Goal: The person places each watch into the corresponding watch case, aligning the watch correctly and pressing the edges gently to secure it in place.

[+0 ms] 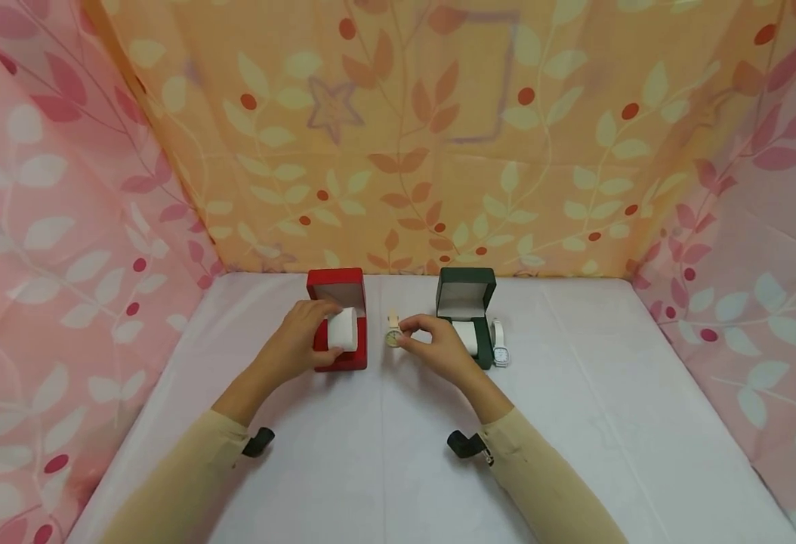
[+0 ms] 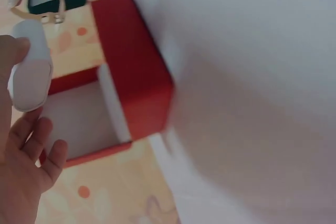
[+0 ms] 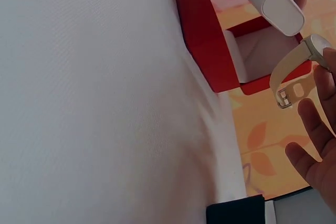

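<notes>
My left hand (image 1: 300, 336) grips a white watch cushion (image 1: 343, 330) between thumb and fingers, over the open red watch box (image 1: 353, 361). In the left wrist view the cushion (image 2: 32, 66) shows its rounded end, and the red box (image 2: 142, 72) has a pale lining. With thumb and fingertips, my right hand (image 1: 439, 347) pinches a cream-strapped watch (image 1: 393, 336) by its case, just right of the red box. Its strap hangs as a buckled loop in the right wrist view, where the watch (image 3: 291, 69) is close to the cushion (image 3: 273, 6).
An open green watch box (image 1: 466, 291) with a white cushion (image 1: 466, 336) in it stands to the right, partly behind my right hand. Beside it lies a white-strapped watch (image 1: 500, 344). A white cloth (image 1: 384, 468) covers the table, and patterned curtains (image 1: 398, 151) enclose it.
</notes>
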Demonstrator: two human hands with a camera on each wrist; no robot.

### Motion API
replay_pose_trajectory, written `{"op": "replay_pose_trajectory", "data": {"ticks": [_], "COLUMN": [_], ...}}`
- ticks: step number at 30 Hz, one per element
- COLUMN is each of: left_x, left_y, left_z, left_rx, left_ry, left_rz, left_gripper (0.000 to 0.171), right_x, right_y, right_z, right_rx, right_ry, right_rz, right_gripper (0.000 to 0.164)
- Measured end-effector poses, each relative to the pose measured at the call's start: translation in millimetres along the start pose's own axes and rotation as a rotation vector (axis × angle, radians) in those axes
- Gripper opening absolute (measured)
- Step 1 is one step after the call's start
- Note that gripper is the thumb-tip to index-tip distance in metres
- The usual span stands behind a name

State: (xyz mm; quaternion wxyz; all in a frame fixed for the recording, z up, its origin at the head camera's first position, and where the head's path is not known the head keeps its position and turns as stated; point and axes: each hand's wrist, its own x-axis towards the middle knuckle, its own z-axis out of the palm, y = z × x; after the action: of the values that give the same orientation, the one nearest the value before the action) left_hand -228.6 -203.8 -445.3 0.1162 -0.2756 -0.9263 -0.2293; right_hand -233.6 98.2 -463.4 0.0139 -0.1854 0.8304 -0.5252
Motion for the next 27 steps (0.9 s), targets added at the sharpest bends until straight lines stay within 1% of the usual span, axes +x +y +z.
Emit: {"op": "replay_pose_trajectory", "data": {"ticks": [4,7,10,15,21,25,27], "left_x": [0.0,-0.7,-1.4,-4.8,-11.7,-14.3,-15.2], "left_y": [14.5,24.0,33.4,43.9,52.9,61.1,65.9], "left_z": [1.2,1.5,-0.2,-1.1,4.8,9.3,11.2], "left_rx": [-0.016,-0.015,-0.013,-0.026,-0.074,-0.113,-0.131], "left_ry": [-0.007,0.006,0.036,0.082,0.118,0.112,0.097], "left_rz": [-0.003,0.017,0.051,0.101,0.141,0.165,0.162], "left_gripper": [0.072,0.073,0.075,0.077,0.076,0.072,0.071], "right_x": [-11,-17,-23,-33,-45,-52,-55], "right_y": [-1,-4,-9,-16,-21,-22,-22], "right_z": [-6,-10,-14,-21,-29,-34,-36], "right_rx": [0.001,0.001,0.002,0.017,0.048,0.056,0.06], "right_ry": [0.012,0.012,0.015,0.012,0.021,0.031,0.026], "right_rz": [-0.004,-0.018,-0.03,-0.046,-0.04,-0.037,-0.036], "right_gripper": [0.024,0.024,0.023,0.021,0.022,0.023,0.024]}}
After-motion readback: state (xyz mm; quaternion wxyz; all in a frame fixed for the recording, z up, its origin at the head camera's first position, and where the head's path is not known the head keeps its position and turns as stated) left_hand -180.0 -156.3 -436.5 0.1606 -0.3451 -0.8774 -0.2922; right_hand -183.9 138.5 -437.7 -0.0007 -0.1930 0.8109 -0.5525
